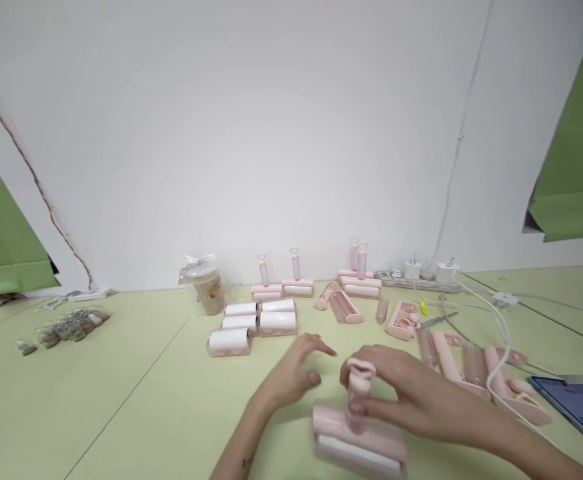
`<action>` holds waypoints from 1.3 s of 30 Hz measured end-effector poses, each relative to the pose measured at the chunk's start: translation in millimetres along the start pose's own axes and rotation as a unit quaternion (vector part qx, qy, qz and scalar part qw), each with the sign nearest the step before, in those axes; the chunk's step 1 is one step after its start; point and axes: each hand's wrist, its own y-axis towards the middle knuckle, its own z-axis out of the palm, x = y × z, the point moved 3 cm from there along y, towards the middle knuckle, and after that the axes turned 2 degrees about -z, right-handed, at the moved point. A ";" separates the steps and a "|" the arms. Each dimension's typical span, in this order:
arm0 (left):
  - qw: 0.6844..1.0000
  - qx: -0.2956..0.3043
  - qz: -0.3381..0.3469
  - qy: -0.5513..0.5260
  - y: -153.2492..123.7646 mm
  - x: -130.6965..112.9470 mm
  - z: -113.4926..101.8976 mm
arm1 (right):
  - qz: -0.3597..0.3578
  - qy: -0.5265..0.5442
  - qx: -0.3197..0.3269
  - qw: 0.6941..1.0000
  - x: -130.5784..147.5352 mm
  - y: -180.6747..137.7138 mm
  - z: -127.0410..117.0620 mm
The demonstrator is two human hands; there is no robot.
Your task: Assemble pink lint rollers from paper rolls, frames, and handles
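My right hand is closed around the short upright handle of a pink lint roller, near the table's front edge. The roller's wide pink head lies low, with a white strip showing along its front; it is slightly blurred. My left hand is to the left of the handle, apart from it, fingers spread and holding nothing. Beyond it sit several white rolls in two columns. Finished-looking pink lint rollers stand by the wall with handles up. Loose pink casings and clear pink covers lie right of centre.
More pink parts spread at right, with a white cable crossing them. A phone lies at the right edge. A power strip runs along the wall. A wrapped cup and small bagged items are at left.
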 end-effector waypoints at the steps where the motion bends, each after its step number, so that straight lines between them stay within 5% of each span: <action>1: 0.996 -0.063 -0.021 0.060 -4.5 11.3 -14.2 | 0.018 0.004 -0.025 1.000 -7.2 4.9 -3.2; 3: 0.952 -0.220 -0.077 0.197 -16.4 36.0 -43.2 | 0.058 0.025 -0.090 0.994 -26.1 20.7 -11.3; 6: 0.800 -0.431 -0.236 0.344 -40.3 72.7 -76.0 | 0.099 0.044 -0.163 0.981 -59.4 55.8 -21.9; 9: 0.736 -0.477 -0.341 0.339 -55.7 100.0 -85.4 | 0.128 0.043 -0.181 0.974 -93.2 93.4 -23.6; 14: 0.739 -0.480 -0.349 0.318 -61.7 107.7 -79.8 | 0.139 0.060 -0.209 0.966 -133.8 133.9 -12.9; 18: 0.752 -0.473 -0.360 0.284 -67.7 99.3 -87.1 | 0.118 0.073 -0.264 0.954 -133.5 129.8 -8.6; 23: 0.845 -0.407 -0.296 0.184 -71.6 69.8 -101.5 | 0.046 0.096 -0.310 0.945 -89.1 73.1 1.2; 26: 0.920 -0.302 -0.220 0.117 -57.9 37.6 -81.6 | 0.060 0.233 -0.196 0.950 -61.4 38.5 29.6; 28: 0.961 -0.185 -0.180 0.102 -41.1 13.6 -55.5 | 0.124 0.440 -0.106 0.883 -51.1 24.3 55.8; 33: 0.975 0.090 -0.106 0.174 7.4 -32.9 1.1 | 0.202 0.783 0.010 0.588 -50.0 17.7 104.0; 39: 0.922 0.225 -0.102 0.299 32.1 -48.7 10.6 | 0.262 0.849 0.002 0.459 -61.8 14.1 120.4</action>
